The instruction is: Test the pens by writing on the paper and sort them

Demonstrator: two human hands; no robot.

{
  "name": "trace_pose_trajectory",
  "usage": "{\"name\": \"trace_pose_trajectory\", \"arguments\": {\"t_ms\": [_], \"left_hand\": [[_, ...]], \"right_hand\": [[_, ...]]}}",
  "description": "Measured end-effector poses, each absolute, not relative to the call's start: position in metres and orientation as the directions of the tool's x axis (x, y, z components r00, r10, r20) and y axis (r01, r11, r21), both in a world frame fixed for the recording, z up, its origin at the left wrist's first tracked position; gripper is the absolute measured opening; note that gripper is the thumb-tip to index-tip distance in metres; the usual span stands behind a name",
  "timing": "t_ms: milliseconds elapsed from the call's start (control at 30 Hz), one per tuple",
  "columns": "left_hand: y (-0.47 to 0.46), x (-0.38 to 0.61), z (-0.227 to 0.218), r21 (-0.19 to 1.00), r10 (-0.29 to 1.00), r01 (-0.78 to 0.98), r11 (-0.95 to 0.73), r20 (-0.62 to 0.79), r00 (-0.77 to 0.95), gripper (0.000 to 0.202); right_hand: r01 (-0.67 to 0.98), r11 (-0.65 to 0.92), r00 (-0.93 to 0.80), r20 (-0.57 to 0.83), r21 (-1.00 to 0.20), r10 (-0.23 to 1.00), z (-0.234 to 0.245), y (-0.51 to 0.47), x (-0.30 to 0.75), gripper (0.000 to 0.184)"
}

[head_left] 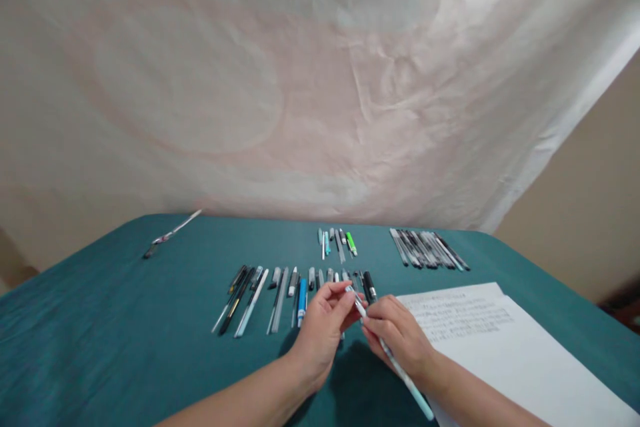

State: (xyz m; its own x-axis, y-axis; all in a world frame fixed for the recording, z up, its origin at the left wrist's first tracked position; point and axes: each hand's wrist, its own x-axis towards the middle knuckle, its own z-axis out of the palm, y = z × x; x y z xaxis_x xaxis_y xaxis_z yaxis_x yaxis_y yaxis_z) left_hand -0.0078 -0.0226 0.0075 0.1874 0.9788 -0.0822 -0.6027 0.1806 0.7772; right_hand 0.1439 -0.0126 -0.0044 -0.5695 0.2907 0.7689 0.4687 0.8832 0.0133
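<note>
In the head view, the green table (125,320) is carrying several groups of pens, and the person's hands are meeting above its near middle. A row of pens and loose caps (255,300) is lying left of the hands, a blue marker (302,301) among them; the row's right part is disappearing behind the fingers, so I'm not managing to count it. Farther back, a small cluster with a green piece (351,243) is sitting near the middle, and a tight row of clear pens (429,250) is lying to the right. A thin, bent object (173,235) is resting alone at far left, too blurred to name. White paper (520,363) is lying at right, partly covered by the right forearm, its small writing unreadable. The left hand (325,320) is pinching the front end of a pale pen (404,373), while the right hand (399,337) is closing around its barrel; the tail is slanting toward the bottom edge.
</note>
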Motion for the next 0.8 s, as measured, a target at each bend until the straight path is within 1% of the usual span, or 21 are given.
{"name": "trace_pose_trajectory", "arguments": {"t_ms": [367,467,533,567,600,667,700,733,767,800], "left_hand": [[-0.019,-0.009,0.006,0.730,0.969,-0.645,0.225,-0.101,0.224,0.020],[-0.011,-0.014,0.008,0.732,0.978,-0.653,0.192,-0.091,0.185,0.020],[-0.004,-0.018,0.010,0.742,0.989,-0.656,0.139,-0.076,0.124,0.020],[0.000,-0.020,0.011,0.747,0.994,-0.656,0.108,-0.068,0.086,0.021],[0.003,-0.022,0.011,0.752,0.997,-0.654,0.078,-0.061,0.048,0.021],[0.009,-0.025,0.010,0.770,0.999,-0.637,0.030,-0.050,-0.014,0.022],[0.011,-0.027,0.009,0.782,0.998,-0.624,0.012,-0.044,-0.036,0.022],[0.012,-0.028,0.007,0.792,0.998,-0.610,-0.005,-0.035,-0.054,0.023],[0.013,-0.028,0.006,0.802,0.997,-0.598,-0.019,-0.026,-0.066,0.024],[0.013,-0.029,0.004,0.810,0.997,-0.586,-0.030,-0.016,-0.073,0.026]], "right_hand": [[0.510,0.860,-0.582,0.733,-0.007,0.352,-0.002,-0.013,0.140,0.017],[0.508,0.861,-0.603,0.702,-0.028,0.379,0.001,-0.009,0.141,0.019],[0.528,0.847,-0.616,0.659,-0.062,0.432,0.006,-0.006,0.144,0.023],[0.548,0.829,-0.600,0.639,-0.111,0.482,0.010,-0.005,0.146,0.025],[0.572,0.798,-0.566,0.614,-0.189,0.550,0.014,-0.004,0.148,0.025],[0.607,0.687,-0.460,0.528,-0.399,0.714,0.024,-0.003,0.152,0.025],[0.615,0.613,-0.420,0.452,-0.496,0.787,0.028,-0.003,0.153,0.023],[0.621,0.545,-0.405,0.364,-0.564,0.838,0.033,-0.004,0.153,0.022],[0.628,0.496,-0.409,0.289,-0.599,0.866,0.037,-0.005,0.153,0.019],[0.639,0.471,-0.423,0.233,-0.609,0.875,0.040,-0.006,0.152,0.017]]}}
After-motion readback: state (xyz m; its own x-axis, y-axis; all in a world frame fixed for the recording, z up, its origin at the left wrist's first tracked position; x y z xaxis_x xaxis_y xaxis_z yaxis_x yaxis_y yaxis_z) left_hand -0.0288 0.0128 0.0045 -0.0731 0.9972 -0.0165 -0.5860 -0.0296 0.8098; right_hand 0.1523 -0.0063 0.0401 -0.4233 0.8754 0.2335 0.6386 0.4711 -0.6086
